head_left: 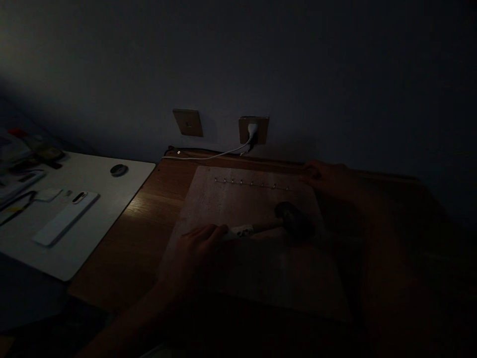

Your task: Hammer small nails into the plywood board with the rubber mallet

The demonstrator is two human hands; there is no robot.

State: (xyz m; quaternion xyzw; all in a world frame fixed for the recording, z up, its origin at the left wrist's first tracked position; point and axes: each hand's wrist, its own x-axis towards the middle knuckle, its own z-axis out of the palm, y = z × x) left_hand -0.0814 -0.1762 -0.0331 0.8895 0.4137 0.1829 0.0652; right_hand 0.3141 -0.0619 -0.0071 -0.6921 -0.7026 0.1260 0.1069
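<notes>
The scene is very dark. My left hand (201, 243) is closed around the handle of a hammer (266, 226), whose dark head points right, over a flat board (223, 209). A row of several small nails (251, 184) stands upright along the board's far side, with a thin line running by them. At the board's far right corner, my right hand (331, 181) has its fingers curled and drawn together. Whatever lies between those fingertips is lost in shadow.
The board lies on a brown wooden table (149, 219) against the wall. A white cable runs from a plugged wall socket (263, 130) beside another wall plate (188, 123). On the left, a white tabletop (108, 219) bears a phone (67, 219), a small round object (119, 170) and clutter.
</notes>
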